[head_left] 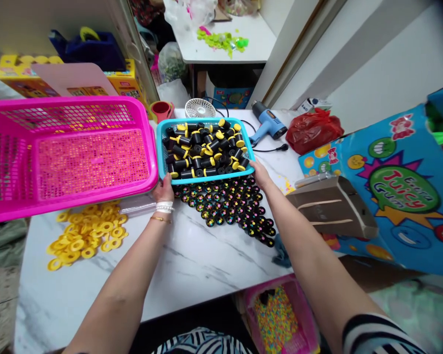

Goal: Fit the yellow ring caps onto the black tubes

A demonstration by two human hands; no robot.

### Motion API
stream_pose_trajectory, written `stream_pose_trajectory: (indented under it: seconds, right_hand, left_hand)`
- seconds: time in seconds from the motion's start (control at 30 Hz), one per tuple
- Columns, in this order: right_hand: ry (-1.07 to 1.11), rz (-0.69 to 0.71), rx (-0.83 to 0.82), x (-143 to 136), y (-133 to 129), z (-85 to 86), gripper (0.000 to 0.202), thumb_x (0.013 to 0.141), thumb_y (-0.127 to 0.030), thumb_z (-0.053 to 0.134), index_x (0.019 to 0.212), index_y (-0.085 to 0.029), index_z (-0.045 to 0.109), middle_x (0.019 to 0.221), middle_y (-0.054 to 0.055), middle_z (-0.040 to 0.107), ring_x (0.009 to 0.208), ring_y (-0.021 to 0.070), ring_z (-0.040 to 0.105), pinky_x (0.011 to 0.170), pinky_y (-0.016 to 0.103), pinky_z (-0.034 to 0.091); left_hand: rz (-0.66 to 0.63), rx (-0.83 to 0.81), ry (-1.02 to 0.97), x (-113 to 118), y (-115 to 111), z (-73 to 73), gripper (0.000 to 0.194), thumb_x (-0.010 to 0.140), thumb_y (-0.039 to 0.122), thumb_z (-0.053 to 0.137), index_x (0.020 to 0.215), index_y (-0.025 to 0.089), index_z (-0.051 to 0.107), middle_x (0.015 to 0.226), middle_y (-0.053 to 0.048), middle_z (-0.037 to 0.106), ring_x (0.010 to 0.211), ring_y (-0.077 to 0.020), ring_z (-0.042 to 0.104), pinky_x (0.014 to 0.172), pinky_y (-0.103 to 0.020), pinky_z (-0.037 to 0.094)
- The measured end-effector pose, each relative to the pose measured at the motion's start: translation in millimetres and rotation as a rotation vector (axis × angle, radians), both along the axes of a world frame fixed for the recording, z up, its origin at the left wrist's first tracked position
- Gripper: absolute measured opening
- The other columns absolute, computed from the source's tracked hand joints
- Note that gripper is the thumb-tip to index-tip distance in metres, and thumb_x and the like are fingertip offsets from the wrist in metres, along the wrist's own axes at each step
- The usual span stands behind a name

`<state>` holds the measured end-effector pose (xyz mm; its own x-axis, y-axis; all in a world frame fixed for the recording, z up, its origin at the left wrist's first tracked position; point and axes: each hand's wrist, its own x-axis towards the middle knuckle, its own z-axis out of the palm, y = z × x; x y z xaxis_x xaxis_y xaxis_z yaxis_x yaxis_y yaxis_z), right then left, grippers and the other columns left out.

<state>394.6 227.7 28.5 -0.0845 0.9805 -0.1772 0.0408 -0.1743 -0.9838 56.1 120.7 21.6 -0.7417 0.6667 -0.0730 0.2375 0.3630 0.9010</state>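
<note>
Both of my hands grip a turquoise basket (214,178) by its near corners. My left hand (164,189) has hold of the left corner, and my right hand (260,174) is on the right one; the fingers are partly hidden by the rim. Many small black cylinders with yellow caps (206,150) fill the basket. Just on the near side of it, black round containers (227,201) stand close together, with coloured bits showing in their tops. Left of my left forearm lies a loose pile of yellow rings (84,236).
A large pink basket (153,147) stands at the left. Behind are a small white fan (200,108), a blue heat gun (268,123) and a red plastic bag (313,130). A blue printed carton (402,196) stands right. Below the table edge, a pink bin (306,314) holds colourful bits.
</note>
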Motion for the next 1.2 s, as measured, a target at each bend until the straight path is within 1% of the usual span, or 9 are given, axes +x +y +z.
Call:
stream_pose_trajectory:
  seconds: [0.1,0.27,0.33,0.5,0.63,0.73,0.83,0.97,1.2]
  right_hand:
    - [-0.022,0.007,0.0,2.2,-4.6,2.4,0.043,0.076,-0.049,0.059,0.113,-0.026,0.063,0.1,-0.002,0.068,0.091,0.0222,0.059,0.079,0.035,0.051]
    - [-0.023,0.021,0.011,2.0,-6.6,4.4,0.043,0.077,-0.049,0.059,0.114,-0.027,0.062,0.107,-0.002,0.068,0.099,0.0232,0.06,0.085,0.035,0.051]
    - [-0.018,0.026,0.015,2.1,-6.3,3.5,0.042,0.077,-0.048,0.059,0.114,-0.027,0.063,0.109,-0.002,0.068,0.101,0.0231,0.06,0.087,0.035,0.05]
    - [-0.03,0.03,0.013,6.0,-8.7,0.8,0.039,0.078,-0.048,0.06,0.109,-0.026,0.064,0.104,-0.002,0.069,0.098,0.0225,0.06,0.088,0.036,0.05]
    - [-0.036,0.032,0.027,8.7,-15.3,3.8,0.037,0.079,-0.045,0.059,0.111,-0.026,0.064,0.11,-0.003,0.067,0.102,0.0223,0.058,0.092,0.035,0.048]
    - [-0.043,0.039,0.024,9.1,-19.4,7.3,0.038,0.078,-0.044,0.059,0.111,-0.026,0.064,0.106,-0.002,0.068,0.099,0.0227,0.058,0.09,0.036,0.048]
    - [-0.054,0.039,0.018,9.5,-21.3,8.7,0.037,0.078,-0.045,0.059,0.108,-0.025,0.065,0.102,-0.001,0.068,0.097,0.0236,0.058,0.087,0.037,0.05]
    - [-0.062,0.047,0.023,12.5,-23.8,7.2,0.032,0.078,-0.043,0.058,0.104,-0.025,0.066,0.101,-0.002,0.068,0.095,0.0228,0.058,0.089,0.036,0.049]
    - [-0.09,0.054,0.041,20.4,-35.5,3.6,0.031,0.079,-0.042,0.059,0.103,-0.025,0.067,0.101,-0.003,0.068,0.098,0.0235,0.058,0.092,0.036,0.048]
  left_hand:
    - [-0.001,0.014,0.016,1.3,-6.2,-3.5,0.047,0.08,0.055,0.047,0.087,0.016,0.072,0.085,-0.007,0.072,0.087,-0.0218,0.064,0.086,-0.031,0.047]
    - [0.025,0.004,0.03,4.6,-10.2,-7.2,0.047,0.078,0.058,0.048,0.075,0.016,0.068,0.066,-0.004,0.064,0.073,-0.0197,0.06,0.076,-0.03,0.048]
    - [0.03,0.003,0.035,6.0,-10.5,-6.0,0.045,0.078,0.057,0.047,0.073,0.016,0.066,0.062,-0.003,0.061,0.07,-0.0184,0.058,0.073,-0.029,0.047]
    - [0.012,-0.008,0.049,6.3,-15.4,0.0,0.045,0.076,0.058,0.049,0.063,0.017,0.062,0.055,-0.001,0.052,0.063,-0.0172,0.052,0.066,-0.029,0.045]
    - [-0.008,-0.022,0.051,5.6,-22.9,1.9,0.047,0.076,0.061,0.049,0.06,0.017,0.06,0.052,0.001,0.047,0.057,-0.0155,0.047,0.06,-0.029,0.041]
    - [-0.015,-0.03,0.059,5.8,-27.7,1.6,0.048,0.077,0.061,0.049,0.058,0.017,0.057,0.05,0.002,0.043,0.054,-0.0141,0.044,0.057,-0.028,0.038]
    - [-0.023,-0.038,0.067,6.0,-31.5,1.7,0.046,0.078,0.059,0.049,0.058,0.017,0.057,0.051,0.002,0.043,0.054,-0.0138,0.043,0.055,-0.028,0.037]
    - [-0.028,-0.06,0.077,5.8,-36.7,2.1,0.045,0.078,0.056,0.051,0.055,0.018,0.053,0.049,0.003,0.039,0.052,-0.0127,0.039,0.053,-0.027,0.034]
    - [-0.033,-0.076,0.081,7.2,-48.4,2.7,0.045,0.077,0.056,0.052,0.051,0.019,0.048,0.048,0.004,0.031,0.05,-0.012,0.035,0.051,-0.027,0.029]
